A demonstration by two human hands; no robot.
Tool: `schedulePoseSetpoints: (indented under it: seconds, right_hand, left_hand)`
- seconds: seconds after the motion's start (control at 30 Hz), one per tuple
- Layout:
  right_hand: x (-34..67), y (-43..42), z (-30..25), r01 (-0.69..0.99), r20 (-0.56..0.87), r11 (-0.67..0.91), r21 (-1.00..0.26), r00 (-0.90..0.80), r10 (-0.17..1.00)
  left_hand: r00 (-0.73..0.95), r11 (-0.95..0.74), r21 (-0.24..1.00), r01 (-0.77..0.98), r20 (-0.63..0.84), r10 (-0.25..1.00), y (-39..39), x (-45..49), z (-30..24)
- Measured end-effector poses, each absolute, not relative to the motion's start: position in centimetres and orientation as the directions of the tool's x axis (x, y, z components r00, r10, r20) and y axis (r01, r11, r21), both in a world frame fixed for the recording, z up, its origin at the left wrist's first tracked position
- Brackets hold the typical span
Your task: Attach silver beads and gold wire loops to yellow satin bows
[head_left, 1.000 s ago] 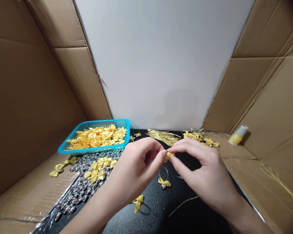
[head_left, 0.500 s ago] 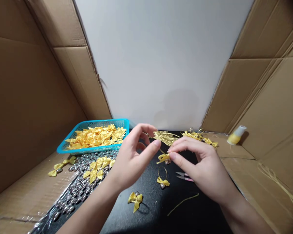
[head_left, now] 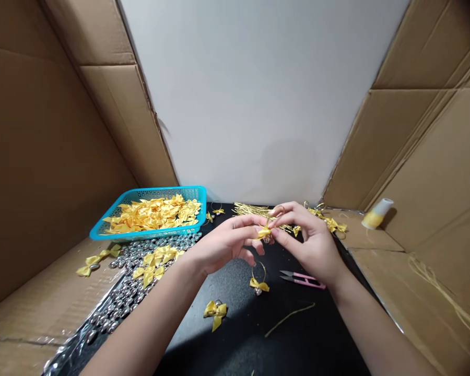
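In basket (head_left: 203,206), bows (head_left: 156,213), in hands (head_left: 221,243), yellow bow (head_left: 263,233)

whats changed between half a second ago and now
The left hand has moved right and taken hold of the yellow bow, which only the right hand held half a second ago. The right hand has shifted slightly up the picture, uncovering more of the pink snips. The blue basket and silver beads stay where they were.
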State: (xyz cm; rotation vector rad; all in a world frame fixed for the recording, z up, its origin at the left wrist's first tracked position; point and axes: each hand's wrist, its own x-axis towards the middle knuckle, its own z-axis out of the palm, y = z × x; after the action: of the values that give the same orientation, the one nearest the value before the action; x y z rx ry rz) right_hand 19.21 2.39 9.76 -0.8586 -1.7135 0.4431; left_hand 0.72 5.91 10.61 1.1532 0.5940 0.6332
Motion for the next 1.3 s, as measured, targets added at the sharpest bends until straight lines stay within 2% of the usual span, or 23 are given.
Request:
schedulePoseSetpoints:
  seconds: [0.17,0.3,0.4,0.5,0.67,0.8,0.87,0.97,1.03,1.1,1.13,1.2,1.23,1.3]
  right_hand:
    - [19.4,3.3,9.0,0.300,0.591,0.591,-0.749,-0.103,0.800]
    - [19.4,4.2,8.2,0.259,0.514,0.513,-0.818,-0.070,0.855]
    - [19.2,5.2,6.7,0.347,0.453,0.444,-0.826,-0.060,0.890]
    - [19.0,6.4,4.6,0.484,0.354,0.344,-0.804,-0.074,0.932]
    - [19.4,7.2,1.5,0.608,0.202,0.226,-0.761,-0.109,0.973]
    - [19.4,6.6,1.2,0.655,-0.032,0.186,-0.733,-0.306,0.951]
    - [19.1,6.0,2.1,0.639,-0.095,0.205,-0.741,-0.402,0.911]
    - [18.8,5.1,4.5,0.598,-0.040,0.275,-0.752,-0.458,0.888]
    - [19.0,4.4,6.6,0.556,0.093,0.375,-0.742,-0.469,0.878]
    - [19.3,3.7,8.5,0.522,0.216,0.443,-0.729,-0.439,0.872]
    - [19.5,3.3,9.2,0.487,0.268,0.465,-0.740,-0.420,0.867]
    - [19.7,2.5,10.1,0.382,0.336,0.481,-0.789,-0.388,0.858]
    - [19.8,2.2,10.4,0.327,0.368,0.491,-0.808,-0.370,0.853]
    - [19.7,1.6,10.4,0.242,0.441,0.524,-0.817,-0.326,0.836]
  left_hand:
    - [0.644,0.211,0.972,-0.103,-0.096,0.759,6.8,0.9,9.8]
    - [0.643,0.060,0.996,-0.066,-0.004,0.765,7.7,0.7,9.1]
    - [0.648,-0.133,0.988,0.083,0.048,0.760,8.8,0.7,7.9]
    - [0.558,-0.254,0.917,0.307,0.043,0.829,10.3,0.8,5.7]
    - [0.441,-0.192,0.855,0.481,-0.047,0.896,13.0,0.1,1.3]
    - [0.307,-0.151,0.784,0.602,-0.053,0.950,14.3,-0.9,-0.6]
    - [0.264,-0.150,0.758,0.635,-0.031,0.964,14.4,-1.2,-0.2]
    - [0.201,-0.171,0.735,0.656,0.048,0.978,13.5,-1.2,2.0]
    - [0.226,-0.215,0.747,0.629,0.089,0.970,12.3,-0.9,4.2]
    - [0.494,-0.224,0.876,0.427,-0.018,0.869,10.7,-0.3,6.1]
    - [0.655,-0.152,0.938,0.313,-0.097,0.750,9.9,0.1,6.9]
    - [0.818,0.093,0.979,0.180,-0.201,0.538,8.4,1.1,7.7]
    - [0.851,0.195,0.974,0.115,-0.198,0.486,7.7,1.6,7.9]
    - [0.845,0.322,0.946,-0.040,-0.140,0.515,6.6,2.4,8.1]
